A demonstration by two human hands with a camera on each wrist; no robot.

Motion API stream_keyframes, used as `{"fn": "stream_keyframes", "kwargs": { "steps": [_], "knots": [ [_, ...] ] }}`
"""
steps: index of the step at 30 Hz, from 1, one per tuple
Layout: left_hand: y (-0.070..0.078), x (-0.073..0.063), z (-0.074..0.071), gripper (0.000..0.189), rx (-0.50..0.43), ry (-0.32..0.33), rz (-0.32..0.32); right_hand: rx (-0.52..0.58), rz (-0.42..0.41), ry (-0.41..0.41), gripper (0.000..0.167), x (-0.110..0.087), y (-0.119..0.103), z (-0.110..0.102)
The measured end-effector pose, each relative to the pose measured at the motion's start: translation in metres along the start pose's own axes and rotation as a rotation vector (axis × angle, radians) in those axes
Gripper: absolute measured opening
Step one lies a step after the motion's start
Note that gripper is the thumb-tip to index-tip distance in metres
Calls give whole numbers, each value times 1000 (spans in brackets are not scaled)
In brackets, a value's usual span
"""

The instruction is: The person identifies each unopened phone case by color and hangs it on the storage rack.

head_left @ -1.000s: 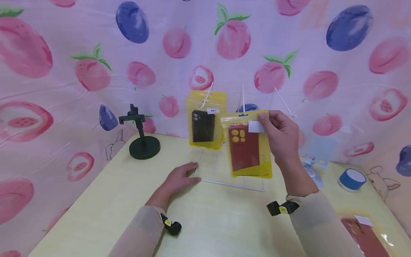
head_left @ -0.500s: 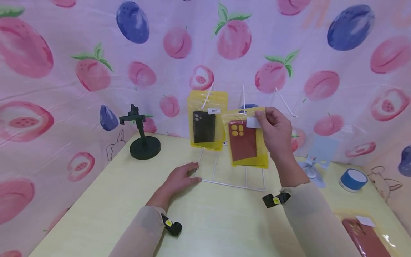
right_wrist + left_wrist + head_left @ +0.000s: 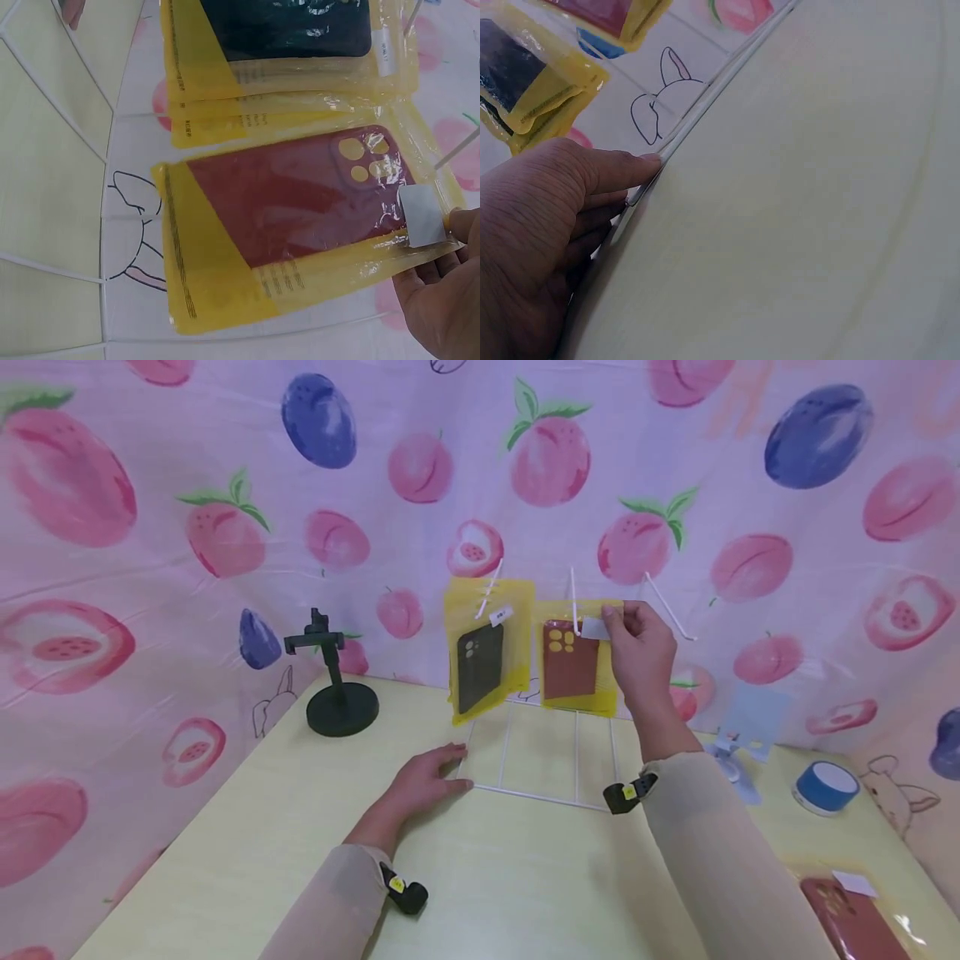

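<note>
My right hand [image 3: 643, 647] pinches the top right corner of a clear and yellow bag [image 3: 225, 300] holding a dark red phone case [image 3: 300, 199]. In the head view the rack's middle hook [image 3: 573, 589] runs across the front of that bag near its top. On the left hook [image 3: 491, 585] hang several similar bags, the front one with a black phone case [image 3: 480, 668]. My left hand [image 3: 423, 787] rests at the front left corner of the white wire rack [image 3: 540, 795]. Its thumb [image 3: 622, 169] presses on the front wire, with the fingers along the side wire.
A black phone stand [image 3: 341, 706] is at the back left. The rack's right hook [image 3: 667, 606] is bare. Right of the rack stand a light blue stand [image 3: 750, 722] and a blue and white roll [image 3: 827, 787]. Another bagged red phone case [image 3: 855, 914] lies at the front right.
My right hand has moved the red-case bag back and slightly up to the middle hook. The black-case bags on the left hook have swung at an angle. My left hand stays in place.
</note>
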State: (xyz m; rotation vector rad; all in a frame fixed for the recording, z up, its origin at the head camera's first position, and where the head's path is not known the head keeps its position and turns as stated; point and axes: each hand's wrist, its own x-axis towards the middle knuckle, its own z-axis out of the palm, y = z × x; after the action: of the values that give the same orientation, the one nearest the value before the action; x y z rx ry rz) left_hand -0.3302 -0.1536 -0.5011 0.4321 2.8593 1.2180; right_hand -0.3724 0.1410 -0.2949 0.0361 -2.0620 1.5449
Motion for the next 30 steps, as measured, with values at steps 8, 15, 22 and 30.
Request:
{"fn": "stream_keyframes", "kwargs": {
  "steps": [8,15,22,30],
  "knots": [
    [-2,1,1,60,5,2,-6,-26,23,12,36,10,8,7],
    [-2,1,2,59,-5,11,7,-27,33,12,37,10,9,8],
    [3,0,0,59,-7,10,1,-13,38,0,38,9,15,5],
    [2,-1,-1,59,-8,3,-7,29,63,-8,34,7,20,0]
  ]
}}
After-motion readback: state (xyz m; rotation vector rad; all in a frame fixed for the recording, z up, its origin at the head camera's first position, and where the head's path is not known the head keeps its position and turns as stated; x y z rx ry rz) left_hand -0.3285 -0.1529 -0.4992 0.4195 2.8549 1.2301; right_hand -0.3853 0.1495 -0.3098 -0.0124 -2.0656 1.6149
